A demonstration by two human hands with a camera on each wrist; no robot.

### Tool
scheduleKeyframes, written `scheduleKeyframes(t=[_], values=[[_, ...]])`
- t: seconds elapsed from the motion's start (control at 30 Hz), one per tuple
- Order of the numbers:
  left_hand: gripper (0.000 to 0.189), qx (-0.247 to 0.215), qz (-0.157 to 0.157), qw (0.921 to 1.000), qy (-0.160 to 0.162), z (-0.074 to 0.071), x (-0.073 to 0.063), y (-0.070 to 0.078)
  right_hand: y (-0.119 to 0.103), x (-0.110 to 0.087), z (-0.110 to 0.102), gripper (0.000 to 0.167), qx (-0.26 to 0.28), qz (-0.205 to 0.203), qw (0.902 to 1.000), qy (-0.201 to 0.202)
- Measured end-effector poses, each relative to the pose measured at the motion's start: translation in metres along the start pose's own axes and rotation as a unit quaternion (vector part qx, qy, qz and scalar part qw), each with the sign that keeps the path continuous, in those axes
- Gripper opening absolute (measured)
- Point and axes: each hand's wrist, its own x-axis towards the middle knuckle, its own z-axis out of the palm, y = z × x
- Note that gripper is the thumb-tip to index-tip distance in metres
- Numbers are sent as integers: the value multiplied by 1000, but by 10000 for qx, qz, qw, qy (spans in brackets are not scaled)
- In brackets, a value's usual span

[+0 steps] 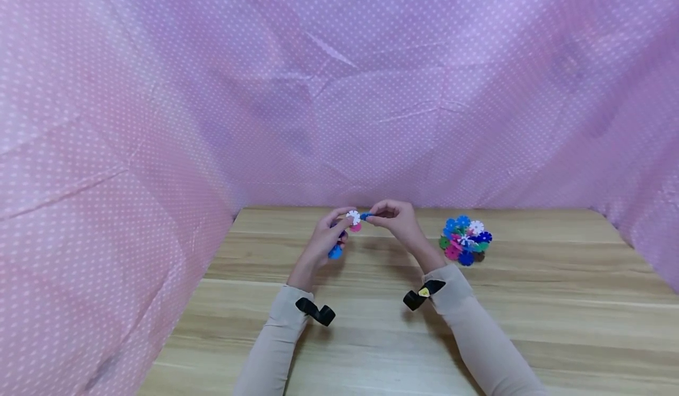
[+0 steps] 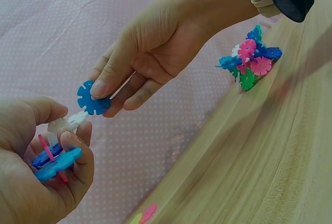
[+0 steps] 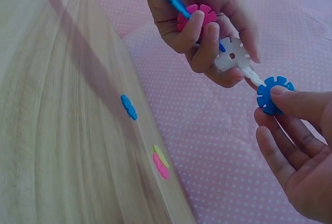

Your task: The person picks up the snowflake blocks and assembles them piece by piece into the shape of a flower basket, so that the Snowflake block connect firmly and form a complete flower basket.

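Observation:
In my left hand (image 1: 322, 240) I grip a small cluster of joined notched plastic discs. The right wrist view shows its pink disc (image 3: 205, 10) and white disc (image 3: 227, 64); a light blue disc (image 2: 58, 166) lies across the palm in the left wrist view. With thumb and fingers, my right hand (image 1: 399, 222) pinches a single blue disc (image 2: 91, 103). This disc's edge meets the cluster's outer white disc (image 3: 252, 76), seen edge-on. I cannot tell how deep the slots sit in each other. Fingers hide part of the cluster.
A larger multicoloured assembly of discs (image 1: 465, 240) stands on the wooden table (image 1: 371, 349), right of my hands. Near the table's edge lie a loose blue disc (image 3: 128, 107), a pink disc (image 3: 161, 168) and a yellow disc (image 3: 162, 155). Pink dotted cloth (image 1: 339, 119) hangs behind.

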Motion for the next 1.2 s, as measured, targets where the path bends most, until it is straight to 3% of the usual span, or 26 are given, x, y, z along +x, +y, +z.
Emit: scheduleKeyframes(t=[0.3, 0.7, 0.97, 1.2], values=[[36, -300, -62, 9995, 12, 3, -2, 2, -3, -1, 1, 16, -208, -373, 9988, 234], [45, -565, 35, 9983, -125, 8, -2, 3, -8, -4, 6, 15, -266, -516, 9974, 431], [45, -918, 59, 9958, -33, 13, -3, 2, -6, -6, 12, 12, 70, -655, 9954, 691], [44, -985, 13, 9950, -137, 16, -7, 9, -8, -6, 9, 14, 232, -606, 9957, 659]])
